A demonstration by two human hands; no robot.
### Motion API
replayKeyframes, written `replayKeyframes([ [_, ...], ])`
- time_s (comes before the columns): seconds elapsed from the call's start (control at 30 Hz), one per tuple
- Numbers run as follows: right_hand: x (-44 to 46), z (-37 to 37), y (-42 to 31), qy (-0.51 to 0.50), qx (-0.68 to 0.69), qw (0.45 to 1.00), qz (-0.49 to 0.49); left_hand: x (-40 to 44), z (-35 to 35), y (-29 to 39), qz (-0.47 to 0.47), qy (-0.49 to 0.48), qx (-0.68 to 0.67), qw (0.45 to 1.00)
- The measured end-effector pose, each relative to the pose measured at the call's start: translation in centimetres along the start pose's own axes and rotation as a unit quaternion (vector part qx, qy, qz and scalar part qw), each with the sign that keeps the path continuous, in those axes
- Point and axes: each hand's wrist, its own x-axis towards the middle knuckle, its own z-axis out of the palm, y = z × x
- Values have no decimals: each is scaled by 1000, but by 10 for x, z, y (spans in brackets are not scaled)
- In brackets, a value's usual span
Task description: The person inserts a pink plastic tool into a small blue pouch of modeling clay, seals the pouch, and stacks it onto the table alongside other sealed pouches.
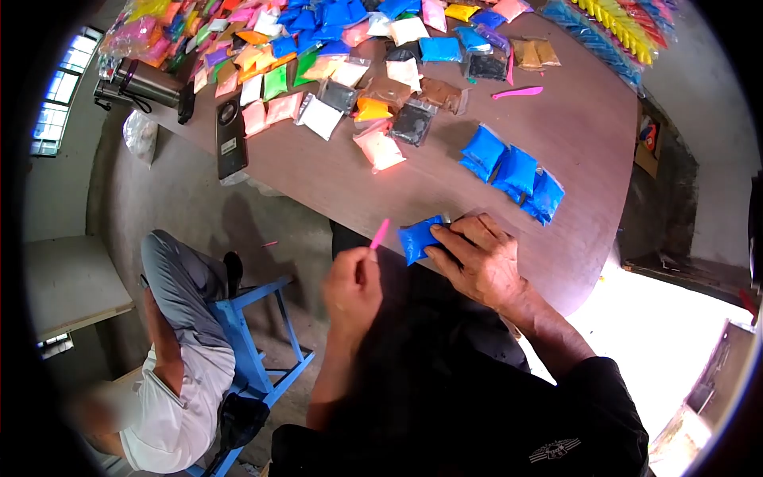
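Note:
At the near edge of the brown table, my right hand (481, 258) pinches a small blue packet (421, 241) between thumb and fingers. My left hand (352, 290), slightly blurred, is closed around a pink stick-like tool (381, 234), whose tip points up. A gap separates the tool from the packet's left side. Beyond my right hand lies a group of blue packets (517, 170) on the table. Farther back is a pink plastic knife (517, 92).
Many coloured packets (322, 118) cover the table's far side, with a phone (231, 139) and a steel flask (151, 83) at the left. Bagged coloured pieces (608, 32) lie far right. A seated person (184, 366) is at lower left, beside a blue stool (250, 342).

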Motion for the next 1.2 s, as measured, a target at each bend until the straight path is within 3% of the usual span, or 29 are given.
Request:
replayKeyframes([
  [0.07, 0, 0, 1, 0, -3, 1000, -3, 4, -8, 2, -46, 14, -6, 999],
  [0.27, 0, -2, -1, 2, -10, 1000, -9, -5, 3, 20, 44, -56, -28, 997],
  [0.4, 0, -3, 0, 12, -9, 1000, -13, 10, -3, 4, 21, -7, 34, 999],
  [0.6, -3, -4, 0, 23, -13, 1000, -9, 36, -13, 8, 31, 42, -3, 999],
  [0.87, 1, -11, -22, 23, 7, 1000, -5, 37, 2, -3, 3, -8, -30, 1000],
  [1.2, 9, -3, -3, 7, -83, 996, 30, 34, -1, -11, 5, -14, -99, 995],
])
